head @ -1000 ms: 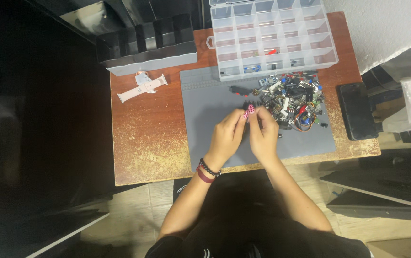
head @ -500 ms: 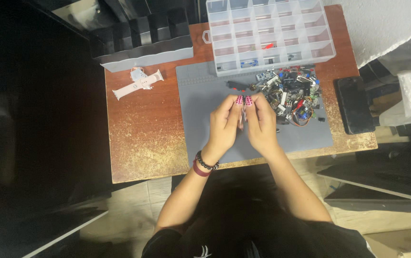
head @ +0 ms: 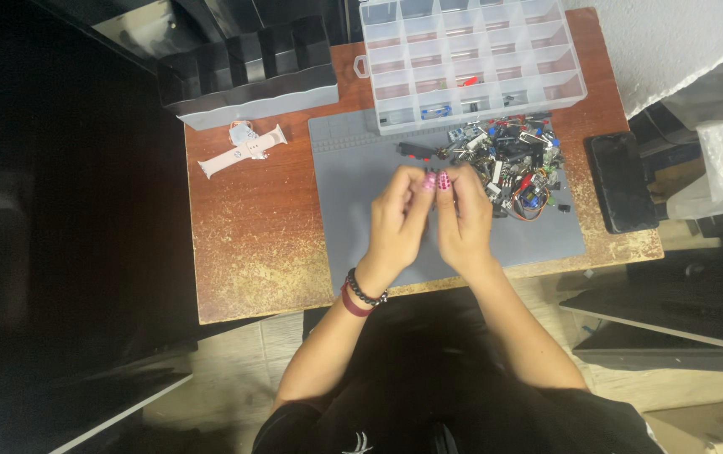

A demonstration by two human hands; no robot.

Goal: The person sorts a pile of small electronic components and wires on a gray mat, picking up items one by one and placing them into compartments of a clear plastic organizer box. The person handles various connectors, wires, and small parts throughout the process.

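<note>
The left hand (head: 396, 225) and the right hand (head: 465, 220) are raised together over a grey mat (head: 361, 219), fingertips meeting at the top. Both are curled, thumb and forefinger pinched toward each other; something small seems to sit between the painted nails, but it is too small to make out, so whether either hand truly grips a thing I cannot tell. On the left wrist sit a dark bead bracelet (head: 367, 292) and a maroon band (head: 354, 304) just behind it.

The mat lies under both hands on a reddish wooden worktop (head: 252, 244), worn pale along its near edge.

Just beyond and to the right of the right hand is a pile of parts (head: 512, 164): small electronic bits, wires, red and blue pieces, heaped on the mat's far right corner. A few dark bits (head: 416, 151) lie apart from the heap, just beyond the fingertips.

Farther right, off the mat, a black phone (head: 623, 181) lies flat near the worktop's edge.

Well to the left of the left hand, a pale pink watch strap (head: 244, 150) rests on bare wood.

Beyond the pile, a clear compartment box (head: 470, 59) stands open, its near edge overlapping the mat; a few cells in its near rows hold small parts, most look bare. Left of it, at the far left corner, stands a grey divided tray (head: 248, 71).
</note>
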